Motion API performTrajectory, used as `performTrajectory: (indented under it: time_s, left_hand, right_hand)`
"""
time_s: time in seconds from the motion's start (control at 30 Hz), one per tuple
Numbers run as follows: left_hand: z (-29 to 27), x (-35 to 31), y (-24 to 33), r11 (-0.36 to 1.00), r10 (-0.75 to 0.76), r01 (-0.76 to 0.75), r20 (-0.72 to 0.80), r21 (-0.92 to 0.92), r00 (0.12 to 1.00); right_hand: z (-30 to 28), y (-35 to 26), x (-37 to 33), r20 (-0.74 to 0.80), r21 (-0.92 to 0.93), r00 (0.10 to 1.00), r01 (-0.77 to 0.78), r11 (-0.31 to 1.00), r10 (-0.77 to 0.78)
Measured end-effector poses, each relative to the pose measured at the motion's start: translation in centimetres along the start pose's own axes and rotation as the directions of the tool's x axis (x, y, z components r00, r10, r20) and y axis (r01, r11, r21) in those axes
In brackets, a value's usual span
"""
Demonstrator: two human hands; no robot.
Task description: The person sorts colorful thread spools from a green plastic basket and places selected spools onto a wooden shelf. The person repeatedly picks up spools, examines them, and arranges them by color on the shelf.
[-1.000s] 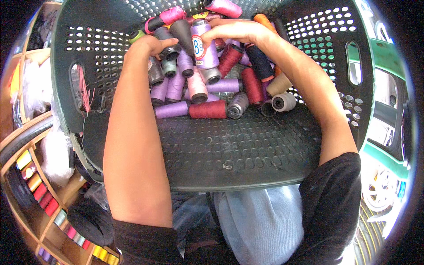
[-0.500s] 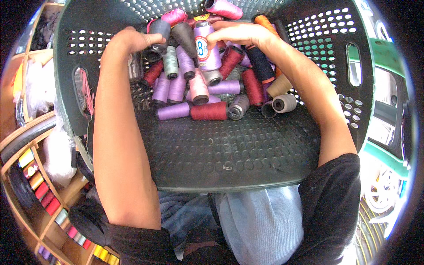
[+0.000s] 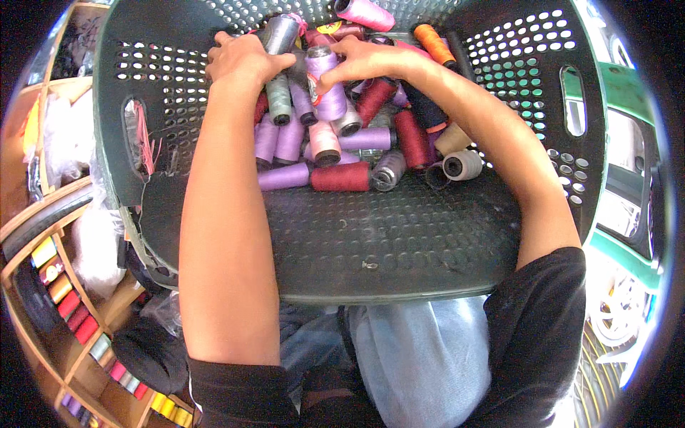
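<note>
A black perforated basket point(image 3: 399, 246) holds a pile of thread spools in lilac, red, grey, pink and other colours. At the far left of the pile, my left hand point(image 3: 246, 64) has its fingers spread, its thumb beside a grey spool point(image 3: 283, 36) that leans upright. Just below that thumb lies a pale green spool point(image 3: 278, 98). My right hand point(image 3: 364, 60) reaches in from the right and grips a lilac thread spool point(image 3: 330, 100) that partly hides its label; the thumb rests on its side. Red spools point(image 3: 341, 177) and a pink spool point(image 3: 325, 143) lie nearer me.
The basket rests near my lap, with a handle slot point(image 3: 573, 100) in its right wall. Orange point(image 3: 434, 45) and bright pink point(image 3: 365, 13) spools lie at the back. On the left, wooden shelves point(image 3: 78, 346) hold more spools and plastic bags. White and green items stand at right.
My left hand has shifted right and spread its fingers; the grey spool beside it now stands higher and further right. The lilac spool in my right hand has moved slightly left and down.
</note>
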State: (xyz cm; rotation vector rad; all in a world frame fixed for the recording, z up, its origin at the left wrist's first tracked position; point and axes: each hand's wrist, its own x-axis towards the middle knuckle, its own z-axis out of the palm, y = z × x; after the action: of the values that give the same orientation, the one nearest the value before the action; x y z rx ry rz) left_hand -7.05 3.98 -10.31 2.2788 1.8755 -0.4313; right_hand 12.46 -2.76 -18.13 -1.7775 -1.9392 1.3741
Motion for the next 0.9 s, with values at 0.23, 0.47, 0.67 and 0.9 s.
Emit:
performTrajectory:
  time_s: [0.23, 0.47, 0.67, 0.9]
  left_hand:
    - [1.4, 2.1, -2.2, 0.995, 0.088, -0.088, 0.009, -0.045, 0.996]
    - [1.5, 0.7, -1.1, 0.99, 0.079, -0.081, -0.024, -0.116, 0.997]
    - [2.6, 1.7, -0.7, 0.992, 0.076, -0.078, -0.03, -0.094, 0.997]
    - [-1.1, 0.3, 1.4, 0.995, 0.099, -0.099, -0.006, -0.006, 0.995]
  right_hand:
    - [4.5, -3.5, -1.3, -0.313, -0.25, 0.95, -0.086, 0.964, 0.004]
    - [6.2, -4.9, -3.5, -0.362, -0.342, 0.932, -0.123, 0.931, -0.01]
    - [7.6, -5.8, -4.7, -0.389, -0.344, 0.921, -0.122, 0.931, -0.023]
    - [6.7, -6.8, -4.5, -0.279, -0.351, 0.957, -0.177, 0.919, 0.078]
